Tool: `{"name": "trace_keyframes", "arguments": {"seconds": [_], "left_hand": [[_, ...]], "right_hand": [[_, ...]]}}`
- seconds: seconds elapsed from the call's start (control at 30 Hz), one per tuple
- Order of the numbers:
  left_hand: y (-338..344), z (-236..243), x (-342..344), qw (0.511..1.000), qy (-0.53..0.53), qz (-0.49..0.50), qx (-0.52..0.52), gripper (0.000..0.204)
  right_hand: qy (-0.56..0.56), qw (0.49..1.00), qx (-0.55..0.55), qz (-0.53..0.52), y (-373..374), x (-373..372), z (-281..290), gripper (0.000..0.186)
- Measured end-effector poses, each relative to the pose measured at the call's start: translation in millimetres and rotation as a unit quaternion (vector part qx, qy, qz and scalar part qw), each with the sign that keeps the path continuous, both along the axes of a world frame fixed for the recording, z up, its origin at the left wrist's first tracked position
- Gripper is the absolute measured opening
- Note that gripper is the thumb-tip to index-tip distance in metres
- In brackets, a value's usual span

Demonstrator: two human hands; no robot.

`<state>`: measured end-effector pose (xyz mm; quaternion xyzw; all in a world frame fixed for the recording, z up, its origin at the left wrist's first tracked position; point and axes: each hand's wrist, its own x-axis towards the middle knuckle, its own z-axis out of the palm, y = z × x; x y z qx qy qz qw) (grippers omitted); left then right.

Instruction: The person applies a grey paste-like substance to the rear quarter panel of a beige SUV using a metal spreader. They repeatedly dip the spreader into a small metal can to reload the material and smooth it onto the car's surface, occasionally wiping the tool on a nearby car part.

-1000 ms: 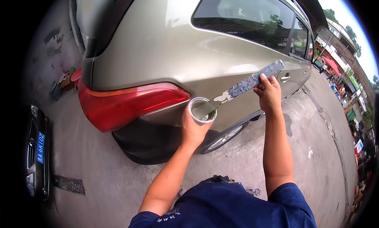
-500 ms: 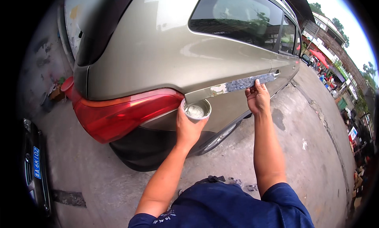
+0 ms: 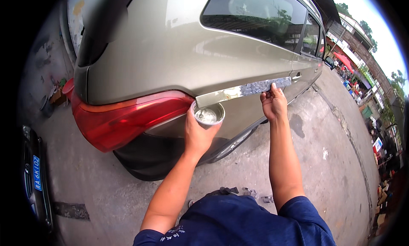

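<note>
My left hand [image 3: 198, 133] is closed around a small round cup [image 3: 222, 115] with pale silvery paint [image 3: 206, 116] inside. Between the thumb and fingers of my right hand [image 3: 274, 102] is a long flat paint stirring stick [image 3: 255, 87], gripped near its dark, paint-crusted end. The other end, coated in smooth champagne-coloured paint, rests at or just above the far rim of the cup; whether it touches is hard to tell. Behind both hands stands a champagne-coloured car [image 3: 170, 54], its red tail light [image 3: 128, 114] just left of the cup.
The car's dark lower bumper [image 3: 149, 161] and rear wheel [image 3: 234, 148] lie below my hands. A second, dark car [image 3: 36, 178] stands at the left edge. A red bucket [image 3: 68, 87] is by the left wall. Concrete ground [image 3: 328, 173] stretches right, toward stalls and clutter.
The view has shifted slightly, so the car, cup and hands sit a little further left. Both hands keep their holds, and the stick stays over the cup, tilted about the same.
</note>
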<state>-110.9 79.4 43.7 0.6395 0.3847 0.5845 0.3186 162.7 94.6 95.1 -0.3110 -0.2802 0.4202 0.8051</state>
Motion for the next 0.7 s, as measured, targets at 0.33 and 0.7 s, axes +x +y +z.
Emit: {"name": "trace_keyframes", "arguments": {"seconds": [0.33, 0.7], "left_hand": [[-1, -2, 5, 1.000, 0.000, 0.004, -0.005, 0.072], [-6, -32, 1, 0.999, 0.002, -0.005, 0.043, 0.074]], "right_hand": [[-0.012, 1.000, -0.001, 0.005, 2, 8, 2, 0.015], [-0.211, 0.976, 0.010, -0.052, -40, -15, 44, 0.010]]}}
